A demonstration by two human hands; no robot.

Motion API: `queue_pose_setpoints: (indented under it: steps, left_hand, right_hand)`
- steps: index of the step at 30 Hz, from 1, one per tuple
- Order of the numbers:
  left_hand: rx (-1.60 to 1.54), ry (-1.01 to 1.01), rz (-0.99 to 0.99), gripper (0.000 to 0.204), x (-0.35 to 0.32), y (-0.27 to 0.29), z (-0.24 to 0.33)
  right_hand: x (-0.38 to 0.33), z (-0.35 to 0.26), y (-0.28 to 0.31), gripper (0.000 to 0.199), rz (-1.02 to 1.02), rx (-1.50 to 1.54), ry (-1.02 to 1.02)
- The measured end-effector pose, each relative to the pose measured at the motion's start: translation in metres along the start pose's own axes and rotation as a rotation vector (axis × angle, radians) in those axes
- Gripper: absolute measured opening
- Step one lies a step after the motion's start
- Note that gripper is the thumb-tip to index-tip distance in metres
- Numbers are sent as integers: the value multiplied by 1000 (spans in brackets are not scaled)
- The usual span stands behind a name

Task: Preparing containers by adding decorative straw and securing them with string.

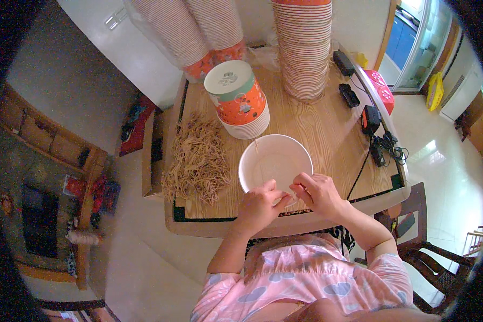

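Observation:
A white round paper tub (276,140) stands with its mouth up near the table's front edge. At its near rim, my left hand (263,206) and my right hand (317,194) are closed in pinches, fingertips a little apart. What the fingers hold is too small to make out. A short piece of brown twine (257,145) shows at the tub's far rim. To the left lies a loose heap of brown twine pieces (198,155). Just behind the tub, a short stack of upside-down orange and green paper tubs (241,107) rests on the table.
Tall nested tub stacks (304,53) rise at the back, with more in clear plastic (172,32) at back left. Along the right edge lie a black adapter (370,119), coiled cables (392,147) and a small black tray (349,95). A dark wooden chair (429,252) stands at right.

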State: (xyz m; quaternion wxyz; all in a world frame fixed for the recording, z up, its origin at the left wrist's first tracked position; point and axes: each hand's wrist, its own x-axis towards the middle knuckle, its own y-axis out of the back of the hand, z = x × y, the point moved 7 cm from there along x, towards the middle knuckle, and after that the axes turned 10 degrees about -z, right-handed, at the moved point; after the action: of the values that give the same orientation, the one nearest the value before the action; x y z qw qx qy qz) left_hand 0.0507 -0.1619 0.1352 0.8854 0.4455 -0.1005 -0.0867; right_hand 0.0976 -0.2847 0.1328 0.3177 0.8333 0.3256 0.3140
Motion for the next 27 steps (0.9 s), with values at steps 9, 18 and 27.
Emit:
queue_pose_setpoints:
  steps: [9,18,27]
  left_hand:
    - [-146,81,74,14,2,0,-4]
    - [-1,41,-96,35,2,-8,-2]
    - [166,83,-183,25,3,-14,-4]
  right_hand:
    - [-2,6,-2,10,-19,-15,-37]
    - [-1,4,-2,11,0,-17,-45]
    - [0,4,-4,11,2,-35,-23]
